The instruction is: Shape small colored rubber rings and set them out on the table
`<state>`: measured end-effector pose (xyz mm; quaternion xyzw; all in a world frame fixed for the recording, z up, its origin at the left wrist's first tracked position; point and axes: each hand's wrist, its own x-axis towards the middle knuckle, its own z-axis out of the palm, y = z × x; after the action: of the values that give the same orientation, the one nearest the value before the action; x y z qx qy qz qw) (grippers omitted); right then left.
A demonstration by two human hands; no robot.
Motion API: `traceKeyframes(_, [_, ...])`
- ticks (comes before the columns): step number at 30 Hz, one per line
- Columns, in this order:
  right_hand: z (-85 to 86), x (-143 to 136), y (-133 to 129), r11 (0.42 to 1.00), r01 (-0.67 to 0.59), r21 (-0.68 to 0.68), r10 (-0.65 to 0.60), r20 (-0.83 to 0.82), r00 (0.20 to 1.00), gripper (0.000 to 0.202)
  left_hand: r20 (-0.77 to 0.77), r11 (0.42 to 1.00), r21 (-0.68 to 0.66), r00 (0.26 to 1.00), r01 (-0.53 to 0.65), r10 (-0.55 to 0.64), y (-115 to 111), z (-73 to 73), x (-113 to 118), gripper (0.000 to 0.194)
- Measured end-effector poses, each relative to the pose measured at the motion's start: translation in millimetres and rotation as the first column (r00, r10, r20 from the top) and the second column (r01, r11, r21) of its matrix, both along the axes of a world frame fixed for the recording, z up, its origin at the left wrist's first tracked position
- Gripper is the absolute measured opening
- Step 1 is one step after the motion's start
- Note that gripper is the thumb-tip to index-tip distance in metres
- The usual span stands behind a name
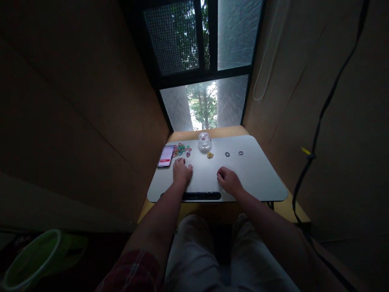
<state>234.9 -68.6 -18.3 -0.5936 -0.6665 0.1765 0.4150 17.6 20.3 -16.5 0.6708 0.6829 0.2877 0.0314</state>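
- Resting left hand (182, 171) low over the white rectangular tabletop (258, 178), with fingers bent and thumb parted from them, just short of the heap of small multicoloured rings (179, 152); probably placed there for a short reach.
- Curling right hand (229, 180) loosely inward, with thumb near the forefinger; cannot tell if pinching anything.
- Now to the heap, beyond the left fingertips: thin, rounded, looking soft and stretchy, in green, teal, pink, red and orange, overlapping loosely, perhaps for easy picking.
- Just beside, nearer the left hand, a small purple clump (188, 154), bunched tight.
- Ahead, between both hands, a knotted-looking yellow clump (210, 155), and behind it a transparent round jar (204, 142), upright, within reach of either hand.
- Past the right hand, a dark ring (225, 154) and a greyish-purple ring (239, 153), lying apart, likely for telling singles from the heap.
- Outward of the left hand, a lit smartphone (166, 155), seemingly angled for viewing.
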Motion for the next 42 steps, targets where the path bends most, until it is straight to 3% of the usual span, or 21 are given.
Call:
traceKeyframes(9, [2.3, 1, -3, 1.0, -0.019, 0.006, 0.019, 0.009, 1.0, 0.011, -0.038, 0.999, -0.02, 0.998, -0.042, 0.042, -1, -1.7, 7, 0.046])
traceKeyframes(19, [4.9, 1, -1, 1.0, -0.022, -0.007, 0.022, 0.026, 0.999, 0.011, -0.109, 0.986, -0.073, 0.984, -0.148, 0.139, 24, 1.0, 1, 0.058])
traceKeyframes(34, [4.2, 0, 0, 1.0, -0.016, -0.013, 0.016, 0.017, 1.0, 0.01, -0.083, 0.993, -0.038, 0.99, -0.115, 0.112, 32, 1.5, -2, 0.054])
traceKeyframes(42, [3.9, 1, 0, 1.0, -0.015, -0.016, 0.015, 0.027, 1.0, 0.011, -0.073, 0.988, -0.054, 0.987, -0.144, 0.14, 35, 1.8, -3, 0.061])
